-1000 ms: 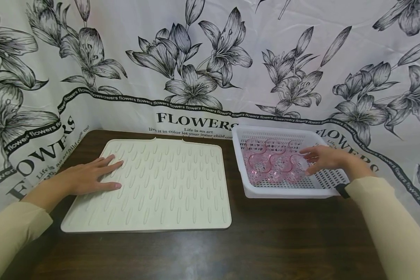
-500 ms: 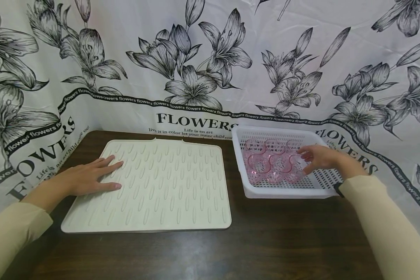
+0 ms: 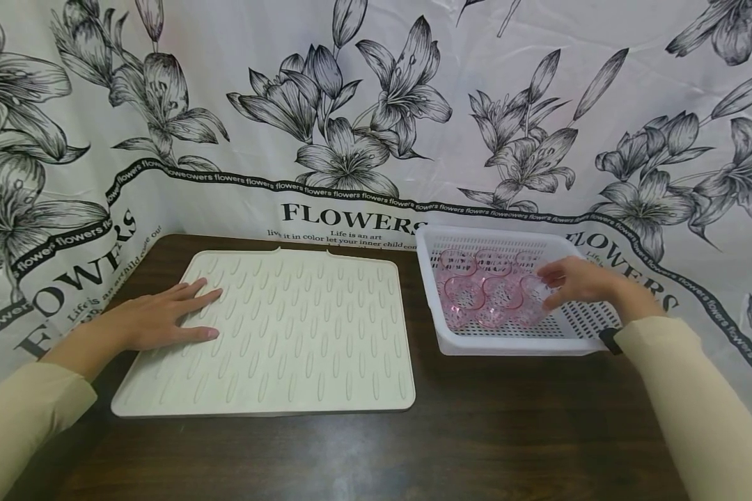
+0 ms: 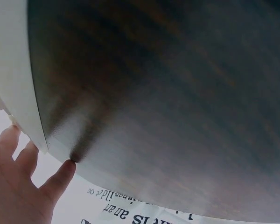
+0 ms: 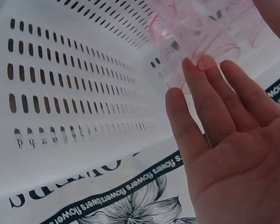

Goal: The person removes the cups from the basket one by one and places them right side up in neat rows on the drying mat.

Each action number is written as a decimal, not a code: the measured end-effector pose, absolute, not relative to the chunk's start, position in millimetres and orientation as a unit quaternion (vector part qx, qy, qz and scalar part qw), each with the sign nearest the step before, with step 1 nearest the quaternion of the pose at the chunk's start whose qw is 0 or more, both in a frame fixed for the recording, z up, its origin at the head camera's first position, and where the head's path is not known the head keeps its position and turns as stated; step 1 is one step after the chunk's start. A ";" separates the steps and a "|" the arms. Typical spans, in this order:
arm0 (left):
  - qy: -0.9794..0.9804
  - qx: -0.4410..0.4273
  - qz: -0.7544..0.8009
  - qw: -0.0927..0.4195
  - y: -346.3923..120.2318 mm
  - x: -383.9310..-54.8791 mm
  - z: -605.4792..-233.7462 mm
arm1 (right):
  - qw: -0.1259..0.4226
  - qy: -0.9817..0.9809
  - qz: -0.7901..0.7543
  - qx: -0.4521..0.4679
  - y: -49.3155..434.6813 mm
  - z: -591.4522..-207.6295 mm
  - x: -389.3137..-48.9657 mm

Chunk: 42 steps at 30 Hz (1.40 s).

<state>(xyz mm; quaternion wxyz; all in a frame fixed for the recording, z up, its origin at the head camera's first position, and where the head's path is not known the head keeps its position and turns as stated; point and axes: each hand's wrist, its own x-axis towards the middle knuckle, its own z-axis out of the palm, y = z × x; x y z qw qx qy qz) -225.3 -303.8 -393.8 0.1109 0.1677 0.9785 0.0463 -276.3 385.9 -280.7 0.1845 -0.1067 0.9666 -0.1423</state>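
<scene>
Several clear pink cups (image 3: 494,296) with darker pink rims stand in rows inside a white perforated basket (image 3: 507,346). My right hand (image 3: 576,282) reaches over the basket's right part, at the right-hand cup (image 3: 530,306) of the front row. In the right wrist view its fingers (image 5: 207,107) are extended, fingertips by a pink rim, thumb apart; whether they touch the cup is hard to tell. My left hand (image 3: 157,320) lies with spread fingers on the left edge of a cream ridged mat (image 3: 301,334). Fingertips (image 4: 60,177) extend past the mat's edge in the left wrist view.
Mat and basket rest side by side on a dark wooden table (image 3: 351,452), with a narrow strip of wood between them. Behind and at the sides hangs a white cloth (image 3: 225,202) printed with black flowers. The basket's back edge is close to it.
Over the last second my right hand has shifted slightly left, and its fingers have come a little closer around the right-hand cup. The left hand stays on the mat.
</scene>
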 end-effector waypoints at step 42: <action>0.979 0.160 0.049 0.113 -302.4 -225.2 -394.9 | 0.067 0.974 -0.176 -0.130 382.4 -257.4 -265.9</action>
